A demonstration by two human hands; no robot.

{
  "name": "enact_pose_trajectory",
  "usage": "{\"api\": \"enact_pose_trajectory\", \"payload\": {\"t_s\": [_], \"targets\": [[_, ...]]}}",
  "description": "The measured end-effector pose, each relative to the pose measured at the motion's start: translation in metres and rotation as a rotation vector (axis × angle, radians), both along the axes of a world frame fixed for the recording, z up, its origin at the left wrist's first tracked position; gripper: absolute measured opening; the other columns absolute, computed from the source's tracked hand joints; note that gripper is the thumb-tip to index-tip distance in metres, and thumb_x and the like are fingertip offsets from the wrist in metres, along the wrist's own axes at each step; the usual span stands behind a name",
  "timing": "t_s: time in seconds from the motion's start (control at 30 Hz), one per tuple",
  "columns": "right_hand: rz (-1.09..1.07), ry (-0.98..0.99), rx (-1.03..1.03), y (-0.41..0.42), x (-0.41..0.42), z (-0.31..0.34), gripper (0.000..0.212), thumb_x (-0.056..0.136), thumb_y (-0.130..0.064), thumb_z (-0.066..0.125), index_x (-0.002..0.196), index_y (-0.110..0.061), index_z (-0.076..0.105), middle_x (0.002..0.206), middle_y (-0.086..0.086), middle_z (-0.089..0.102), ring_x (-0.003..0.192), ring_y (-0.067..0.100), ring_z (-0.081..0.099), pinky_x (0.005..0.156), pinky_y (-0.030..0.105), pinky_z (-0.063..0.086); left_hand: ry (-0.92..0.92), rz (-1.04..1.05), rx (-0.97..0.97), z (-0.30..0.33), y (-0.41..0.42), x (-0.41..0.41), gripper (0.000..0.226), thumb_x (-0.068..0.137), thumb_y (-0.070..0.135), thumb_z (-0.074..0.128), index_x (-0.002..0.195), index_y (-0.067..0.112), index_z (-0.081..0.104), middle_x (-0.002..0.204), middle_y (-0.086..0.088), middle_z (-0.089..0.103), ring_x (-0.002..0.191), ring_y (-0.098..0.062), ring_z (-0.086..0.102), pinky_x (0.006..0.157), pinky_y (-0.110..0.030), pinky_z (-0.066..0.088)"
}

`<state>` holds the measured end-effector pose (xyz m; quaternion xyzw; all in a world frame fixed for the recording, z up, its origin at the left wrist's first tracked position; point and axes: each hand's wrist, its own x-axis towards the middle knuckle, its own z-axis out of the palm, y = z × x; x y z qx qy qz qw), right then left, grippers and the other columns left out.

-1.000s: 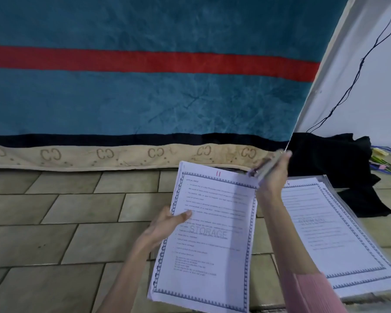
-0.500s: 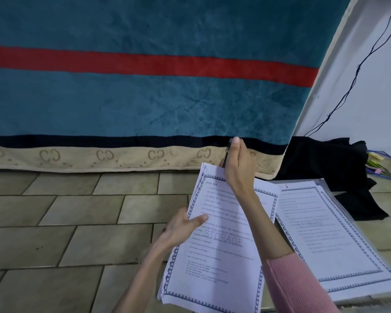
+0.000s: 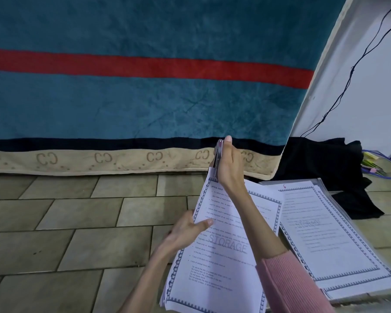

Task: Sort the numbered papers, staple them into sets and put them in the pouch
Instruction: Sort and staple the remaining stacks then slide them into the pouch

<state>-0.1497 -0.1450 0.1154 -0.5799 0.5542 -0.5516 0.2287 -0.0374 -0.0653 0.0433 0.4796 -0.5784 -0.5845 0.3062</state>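
1. My left hand (image 3: pixel 185 231) pinches the left edge of a sheaf of papers (image 3: pixel 221 251), thumb lying across the printed face, the other fingers hidden behind the sheets.
2. The sheaf is held up off the floor, tilted, top corner pointing away from me. The front page carries a patterned border and a pale "STORAGE" watermark.
3. My right hand (image 3: pixel 229 164) is curled round a small metal stapler (image 3: pixel 219 154) and holds it upright at the sheaf's top left corner; the stapler's lower end meets the paper edge. I cannot tell whether its mouth is closed on the sheets.
4. My right forearm crosses over the page, with a pink ribbed sleeve (image 3: pixel 289 283) at the near end.
5. A second stack of papers (image 3: pixel 332 238) lies flat on the floor to the right, its top sheet marked with a red "6". It rests on a clear plastic pouch (image 3: pixel 325 184), whose edge shows along the far side.
6. Tiled floor (image 3: pixel 77 222) underneath. A teal blanket (image 3: pixel 145 105) with a red stripe hangs ahead, beige hem touching the tiles.
7. Dark cloth (image 3: pixel 325 163) lies bunched beyond the flat stack; a black cable (image 3: pixel 348 80) runs down the white wall.
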Motion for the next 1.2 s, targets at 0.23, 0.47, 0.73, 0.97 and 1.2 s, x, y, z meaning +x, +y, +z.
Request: {"api": "enact_pose_trajectory", "payload": {"t_s": [0.23, 0.47, 0.73, 0.97, 1.2], "targets": [[0.004, -0.049, 0.031, -0.007, 0.0, -0.003, 0.055, 0.098, -0.049, 0.018, 0.056, -0.016, 0.031, 0.05, 0.001, 0.045, 0.053, 0.023, 0.049, 0.058, 0.043, 0.044, 0.005, 0.004, 0.01, -0.002, 0.001, -0.002, 0.018, 0.093, 0.024, 0.055, 0.108, 0.031, 0.061, 0.102, 0.015, 0.067, 0.081, 0.01, 0.065, 0.067, -0.007, 0.05], [-0.003, -0.031, -0.032, -0.009, 0.004, -0.003, 0.051, 0.1, -0.044, 0.019, 0.056, -0.019, 0.025, 0.051, 0.0, 0.035, 0.051, 0.015, 0.035, 0.054, 0.037, 0.033, -0.011, 0.035, -0.012, -0.005, 0.001, -0.007, 0.019, 0.092, 0.022, 0.056, 0.11, 0.029, 0.061, 0.103, 0.016, 0.065, 0.077, 0.016, 0.063, 0.064, -0.002, 0.046], [0.048, 0.005, -0.039, -0.011, 0.006, -0.006, 0.052, 0.102, -0.04, 0.019, 0.057, -0.017, 0.028, 0.051, -0.003, 0.032, 0.05, 0.011, 0.03, 0.055, 0.031, 0.028, -0.016, 0.051, -0.008, -0.01, -0.001, -0.007, 0.027, 0.093, 0.022, 0.054, 0.119, 0.019, 0.06, 0.107, 0.013, 0.064, 0.084, 0.011, 0.06, 0.064, -0.002, 0.046], [-0.065, -0.263, 0.003, -0.004, -0.02, -0.007, 0.042, 0.102, -0.038, 0.02, 0.09, -0.009, 0.048, 0.068, -0.002, 0.05, 0.057, 0.004, 0.05, 0.059, 0.027, 0.037, 0.028, 0.151, 0.146, -0.025, -0.006, 0.014, 0.019, 0.092, 0.021, 0.057, 0.11, 0.02, 0.063, 0.103, 0.003, 0.07, 0.085, -0.002, 0.068, 0.067, -0.015, 0.055], [-0.375, 0.521, 0.576, 0.015, -0.09, -0.116, 0.04, 0.099, -0.044, 0.027, 0.12, -0.02, 0.052, 0.115, 0.009, 0.061, 0.11, 0.029, 0.054, 0.095, 0.047, 0.032, -0.077, 0.481, 0.241, -0.051, -0.016, 0.056, 0.021, 0.084, 0.009, 0.067, 0.105, 0.008, 0.066, 0.108, -0.014, 0.069, 0.089, -0.024, 0.065, 0.08, -0.031, 0.052]]}}
